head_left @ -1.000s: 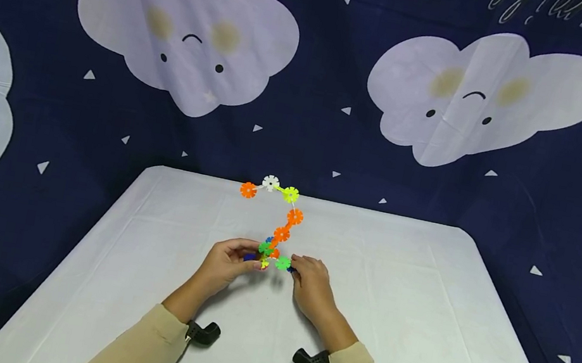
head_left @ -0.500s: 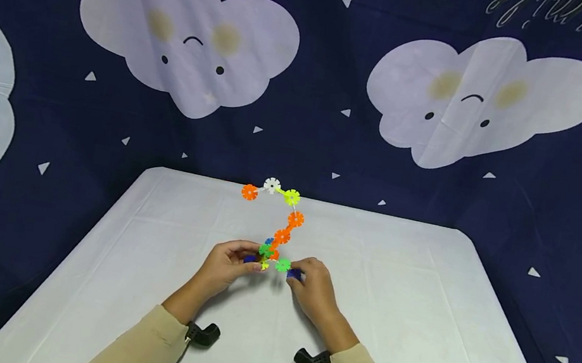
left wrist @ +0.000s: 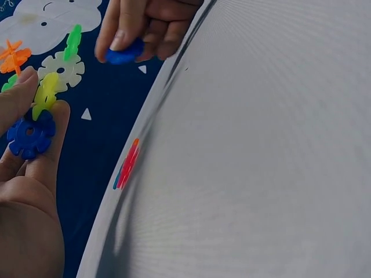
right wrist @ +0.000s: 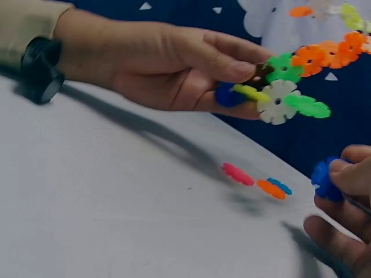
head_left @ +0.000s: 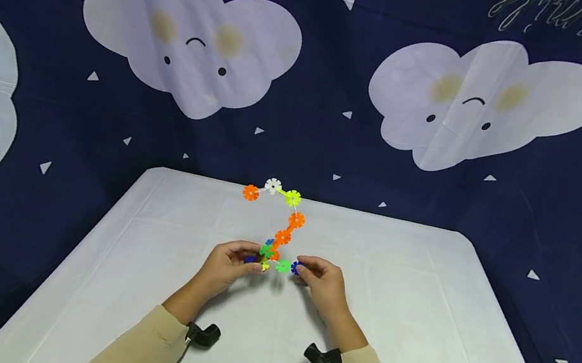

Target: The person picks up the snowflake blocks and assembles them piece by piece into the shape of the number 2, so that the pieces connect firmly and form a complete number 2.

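Note:
My left hand (head_left: 218, 269) pinches the lower end of a chain of interlocking plastic snowflake discs between thumb and fingers. Orange discs (head_left: 282, 236) climb from there to a yellow-green disc (head_left: 293, 198), a white disc (head_left: 273, 185) and an end orange disc (head_left: 250, 193). By the left palm sits a blue disc (left wrist: 31, 136) joined to a yellow disc (left wrist: 46, 95). A green disc (right wrist: 307, 106) sticks out from a whitish disc (right wrist: 279, 102) toward the right hand. My right hand (head_left: 328, 287) pinches a separate blue snowflake disc (right wrist: 327, 178), a small gap from the green one.
Under the hands, a pink disc (right wrist: 237, 174), an orange disc (right wrist: 271, 189) and a blue disc (right wrist: 280, 185) lie on the white tabletop (head_left: 394, 327). A dark blue cloth (head_left: 332, 73) with cloud prints hangs behind the table. Each wrist wears a black camera mount (head_left: 324, 357).
My right hand has drawn slightly right, away from the green disc. The blue disc in its fingers has turned and shows its face more. The left hand and chain stay nearly still.

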Demonstrator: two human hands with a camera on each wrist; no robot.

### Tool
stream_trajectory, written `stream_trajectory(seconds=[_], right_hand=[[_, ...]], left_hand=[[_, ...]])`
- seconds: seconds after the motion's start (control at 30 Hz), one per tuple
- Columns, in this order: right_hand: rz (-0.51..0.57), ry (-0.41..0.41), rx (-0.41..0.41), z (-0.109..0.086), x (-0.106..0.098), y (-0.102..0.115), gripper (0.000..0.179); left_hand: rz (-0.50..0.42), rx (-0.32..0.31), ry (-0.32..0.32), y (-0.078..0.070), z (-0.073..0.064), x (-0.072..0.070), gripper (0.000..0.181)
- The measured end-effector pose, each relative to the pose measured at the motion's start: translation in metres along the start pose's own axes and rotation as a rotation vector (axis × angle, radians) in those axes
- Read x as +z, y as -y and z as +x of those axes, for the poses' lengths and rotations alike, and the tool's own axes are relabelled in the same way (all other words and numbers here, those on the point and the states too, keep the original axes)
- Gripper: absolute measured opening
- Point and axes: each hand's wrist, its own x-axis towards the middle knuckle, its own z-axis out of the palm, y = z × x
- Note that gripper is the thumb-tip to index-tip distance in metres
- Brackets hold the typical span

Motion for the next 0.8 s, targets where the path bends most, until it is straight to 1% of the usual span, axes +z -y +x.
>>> stream_trajectory(seconds=[0.03,0.1,0.2,0.3,0.5,0.67,0.8], right_hand=[[0.064,0.000,0.013,0.000,-0.001,0.000,0.021],[0.146,-0.006,0.024,0.001,-0.001,0.002,0.025],[0.184,-0.017,-0.003,0.001,-0.002,0.003,0.025],[0.194,-0.022,-0.043,0.001,-0.002,0.004,0.022],[0.228,0.008,-0.096,-0.003,0.000,0.010,0.014],[0.238,0.019,-0.132,-0.004,0.001,0.011,0.013],[0.251,0.052,-0.162,-0.005,0.002,0.010,0.014]], left_hand=[[-0.005,-0.003,0.000,0.000,0.000,0.000,0.037],[-0.007,-0.009,-0.004,0.000,0.000,0.000,0.037],[0.003,-0.018,-0.023,-0.001,0.000,0.001,0.037],[0.019,-0.025,-0.040,-0.001,0.000,0.000,0.037],[0.031,-0.027,-0.050,-0.001,0.000,-0.001,0.036],[0.023,-0.018,-0.048,0.000,0.001,-0.002,0.036],[0.021,-0.016,-0.047,-0.001,0.000,-0.001,0.036]])
